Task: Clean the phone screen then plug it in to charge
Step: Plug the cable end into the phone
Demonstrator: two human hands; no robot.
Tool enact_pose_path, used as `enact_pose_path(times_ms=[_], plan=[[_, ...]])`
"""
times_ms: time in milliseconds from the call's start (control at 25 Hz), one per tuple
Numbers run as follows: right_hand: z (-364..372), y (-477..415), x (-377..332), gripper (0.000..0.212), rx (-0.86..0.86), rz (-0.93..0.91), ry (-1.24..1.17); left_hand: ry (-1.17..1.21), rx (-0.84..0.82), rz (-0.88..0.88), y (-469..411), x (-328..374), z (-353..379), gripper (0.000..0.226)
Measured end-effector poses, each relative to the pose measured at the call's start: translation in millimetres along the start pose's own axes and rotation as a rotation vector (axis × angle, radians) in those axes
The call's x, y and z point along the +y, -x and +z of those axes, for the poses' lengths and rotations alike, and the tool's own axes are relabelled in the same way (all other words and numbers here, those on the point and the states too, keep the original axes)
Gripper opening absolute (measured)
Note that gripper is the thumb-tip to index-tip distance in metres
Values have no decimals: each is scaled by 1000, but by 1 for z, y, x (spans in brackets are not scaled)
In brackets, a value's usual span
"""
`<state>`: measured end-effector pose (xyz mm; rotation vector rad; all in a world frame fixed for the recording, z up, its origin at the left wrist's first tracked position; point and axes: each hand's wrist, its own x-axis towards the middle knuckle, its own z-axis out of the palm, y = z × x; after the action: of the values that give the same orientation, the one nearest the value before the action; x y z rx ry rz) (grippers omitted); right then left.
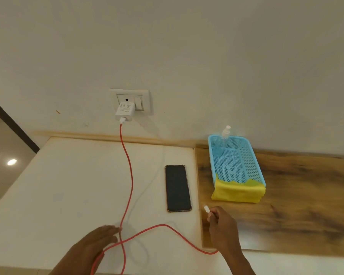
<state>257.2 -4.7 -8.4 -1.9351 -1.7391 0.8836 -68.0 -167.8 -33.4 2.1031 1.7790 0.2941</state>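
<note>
1. Red cable [131, 179] runs from the wall charger [125, 113] down across the white bench [68, 185] — its white connector [206, 208] is pinched in the right grip [220, 225], just beside the near right corner of the phone [178, 188].
2. Phone lies flat, screen up and dark, touched by neither grip.
3. Left grip [99, 241] is released, straight fingers resting on the cable where it crosses itself.
4. Best next: steady the phone with the left, then square the connector to the port, presumably on its near edge — slack looks ample, so no tugging.
</note>
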Motion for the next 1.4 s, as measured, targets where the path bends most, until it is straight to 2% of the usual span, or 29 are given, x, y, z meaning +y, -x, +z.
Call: enact_pose_path(times_ms=[120, 240, 320, 400, 480, 600, 720, 800, 840, 920, 1000, 1080, 1200, 1280, 1320, 1360, 1400], plan=[[-8, -4, 5, 16, 15, 35, -34, -147, -22, 131, 9, 9, 11, 45], [-18, -8, 7, 15, 40, 44, -50, -328, 135, 208, 13, 15, 19, 44], [-21, -9, 7, 14, 47, 46, -88, -315, 112, 121, 10, 25, 23, 49], [-23, -9, 6, 15, 54, 48, -125, -182, 82, 23, 2, 40, 27, 57], [-23, -9, 5, 14, 62, 37, -137, -128, 92, -5, -8, 49, 27, 51], [-25, -10, 4, 10, 77, 22, -161, -11, 218, -16, -17, 56, 26, 32], [-30, -12, 4, 12, 89, 11, -213, -47, 452, 8, -21, 54, 14, 35], [-31, -14, 7, 13, 83, 26, -256, -56, 565, -89, -21, 48, -6, 40], [-31, -14, 7, 14, 74, 36, -283, -19, 610, -214, -21, 49, -20, 37], [-30, -14, 7, 14, 54, 60, -349, 154, 704, -523, -20, 48, -45, 31], [-29, -15, 6, 13, 56, 73, -405, 587, 733, -732, -23, 45, -64, 30], [-30, -15, 5, 13, 72, 73, -430, 1038, 753, -716, -23, 49, -88, 29], [-35, -14, 2, 14, 81, 87, -459, 1347, 802, -606, -23, 60, -113, 36], [-38, -12, 0, 13, 69, 92, -479, 1228, 817, -563, -25, 70, -116, 25], [-40, -11, -1, 12, 67, 91, -489, 1047, 819, -556, -26, 76, -115, 15], [-42, -11, -2, 12, 65, 91, -498, 813, 847, -542, -27, 78, -113, 18], [-43, -11, -2, 13, 64, 88, -503, 595, 871, -457, -28, 79, -109, 28]])
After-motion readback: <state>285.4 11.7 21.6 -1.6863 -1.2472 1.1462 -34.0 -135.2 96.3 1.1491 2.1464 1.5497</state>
